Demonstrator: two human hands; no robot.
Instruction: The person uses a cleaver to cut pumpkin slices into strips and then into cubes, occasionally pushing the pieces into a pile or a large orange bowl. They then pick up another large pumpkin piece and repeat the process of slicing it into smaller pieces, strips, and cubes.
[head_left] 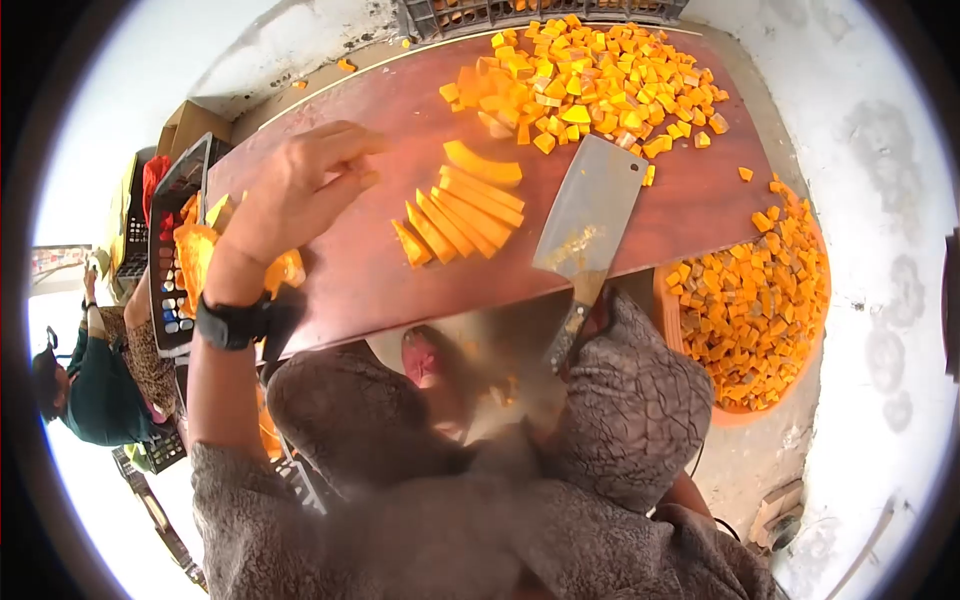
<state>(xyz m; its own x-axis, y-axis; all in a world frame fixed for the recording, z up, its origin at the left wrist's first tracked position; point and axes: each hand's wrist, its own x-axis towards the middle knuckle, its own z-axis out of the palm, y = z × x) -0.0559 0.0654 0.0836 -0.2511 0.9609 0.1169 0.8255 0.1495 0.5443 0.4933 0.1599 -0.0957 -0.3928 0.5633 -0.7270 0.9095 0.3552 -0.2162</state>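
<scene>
Many orange cubes (575, 113) already cut; several slices (462, 222) left undiced near cleaver (597, 190) on red board (400, 100). Left hand (290, 185) held above, loosely open, seemingly empty; right hand not seen.

One cleaver (597, 195)! One table (370, 275), one orange tub (664, 305), and one other person (105, 395) over on the left! Roughly seven long slices (452, 232) fanned out, and the cubes (610, 85)? Dozens upon dozens on the table, dozens more in the tub, too many to tally!
</scene>
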